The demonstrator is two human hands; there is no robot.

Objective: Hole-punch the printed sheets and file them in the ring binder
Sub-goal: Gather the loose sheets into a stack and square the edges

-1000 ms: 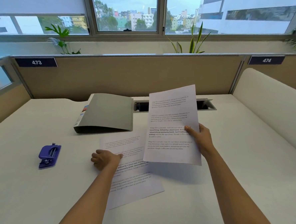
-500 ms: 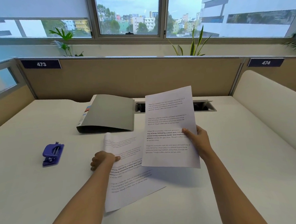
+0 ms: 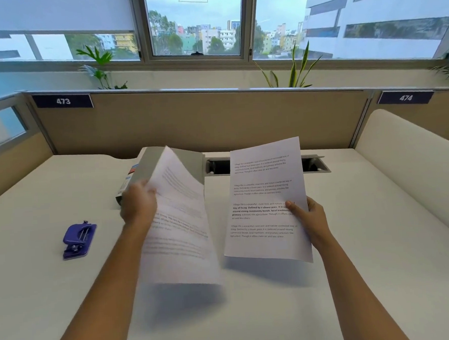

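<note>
I hold a printed sheet in each hand above the white desk (image 3: 380, 239). My left hand (image 3: 137, 205) grips the left edge of a blurred, curling sheet (image 3: 179, 225). My right hand (image 3: 309, 217) pinches the right edge of a second sheet (image 3: 262, 201), which stands upright facing me. A closed grey ring binder (image 3: 188, 159) lies behind the left sheet, which hides much of it. The purple hole punch (image 3: 79, 240) rests on the desk to the left, apart from both hands.
A beige partition (image 3: 202, 118) with labels 473 and 474 closes off the desk's far side. A cable slot (image 3: 315, 164) opens in the desk behind the right sheet. A curved white divider (image 3: 414, 153) borders the right side.
My left hand has lifted the second sheet off the desk and raised it in front of the binder. The right hand's sheet has stayed about where it was.
</note>
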